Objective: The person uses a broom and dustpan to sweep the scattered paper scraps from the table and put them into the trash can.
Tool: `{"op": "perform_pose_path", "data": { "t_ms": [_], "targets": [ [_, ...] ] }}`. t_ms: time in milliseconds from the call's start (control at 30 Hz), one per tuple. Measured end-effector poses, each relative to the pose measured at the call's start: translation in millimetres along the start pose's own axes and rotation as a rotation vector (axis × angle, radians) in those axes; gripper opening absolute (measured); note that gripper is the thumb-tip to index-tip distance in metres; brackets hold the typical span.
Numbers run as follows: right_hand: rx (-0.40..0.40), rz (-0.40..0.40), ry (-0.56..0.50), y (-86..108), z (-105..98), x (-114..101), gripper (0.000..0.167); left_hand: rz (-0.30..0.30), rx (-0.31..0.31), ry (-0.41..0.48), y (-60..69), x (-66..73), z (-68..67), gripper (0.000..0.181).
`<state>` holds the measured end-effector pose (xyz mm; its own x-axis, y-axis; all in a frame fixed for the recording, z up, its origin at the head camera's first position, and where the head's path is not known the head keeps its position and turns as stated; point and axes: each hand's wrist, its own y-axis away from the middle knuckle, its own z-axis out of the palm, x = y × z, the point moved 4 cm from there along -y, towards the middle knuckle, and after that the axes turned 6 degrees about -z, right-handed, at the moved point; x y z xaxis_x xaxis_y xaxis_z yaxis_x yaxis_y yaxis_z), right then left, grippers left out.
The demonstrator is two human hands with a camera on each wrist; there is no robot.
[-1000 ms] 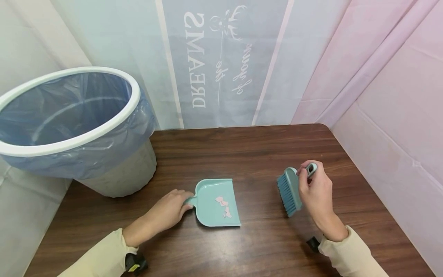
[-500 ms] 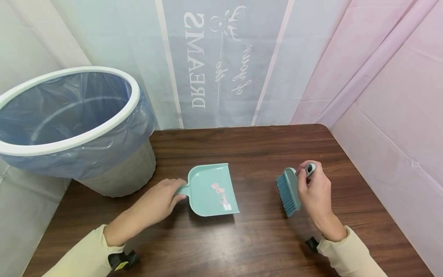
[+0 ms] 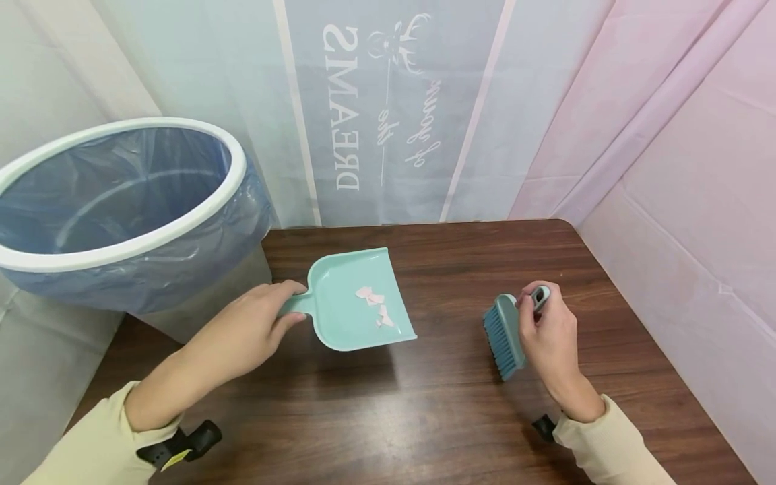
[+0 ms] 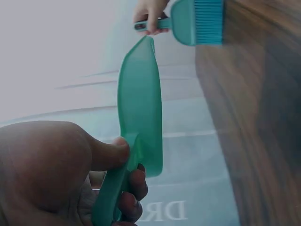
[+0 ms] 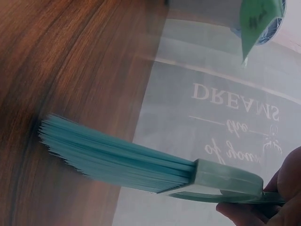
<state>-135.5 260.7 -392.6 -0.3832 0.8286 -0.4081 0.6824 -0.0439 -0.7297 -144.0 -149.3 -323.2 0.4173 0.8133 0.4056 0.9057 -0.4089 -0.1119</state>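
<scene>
My left hand [image 3: 248,327] grips the handle of a mint-green dustpan [image 3: 342,310], which is held above the table with its shadow below it. Several small pink paper scraps [image 3: 384,316] lie in the pan, near its open edge. In the left wrist view the thumb and curled fingers close round the dustpan [image 4: 141,94] handle. Over at the right, my right hand [image 3: 550,337] holds the handle of a teal brush [image 3: 508,337]. Its bristles [image 5: 108,153] point down toward the tabletop in the right wrist view; whether they touch it, I cannot tell.
A large bin [image 3: 236,195] with a white rim and a blue bag liner stands on the left of the brown wooden table [image 3: 461,417]. Behind the table hangs a grey-blue printed cloth [image 3: 461,40]. A pale cloth wall [image 3: 697,222] rises along the right side.
My left hand has lifted the dustpan off the table and carried it up and toward the bin, with the pink scraps still in it. My right hand and the brush have barely moved.
</scene>
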Motion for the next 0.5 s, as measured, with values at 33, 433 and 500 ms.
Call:
{"op": "perform_pose_path", "data": {
  "t_ms": [33,433,500],
  "targets": [
    [-0.002,-0.001,-0.002,-0.1,0.1,-0.1,0.011,-0.005,-0.003,0.001,0.2,0.7,-4.1,0.03],
    [-0.015,0.004,-0.006,0.8,0.6,-0.6,0.011,-0.018,0.033,-0.004,7.3,-4.9,-64.7,0.029],
    [-0.018,0.004,-0.006,0.6,0.6,-0.7,0.011,-0.028,0.057,-0.021,9.5,-8.1,-76.0,0.028]
  ]
}}
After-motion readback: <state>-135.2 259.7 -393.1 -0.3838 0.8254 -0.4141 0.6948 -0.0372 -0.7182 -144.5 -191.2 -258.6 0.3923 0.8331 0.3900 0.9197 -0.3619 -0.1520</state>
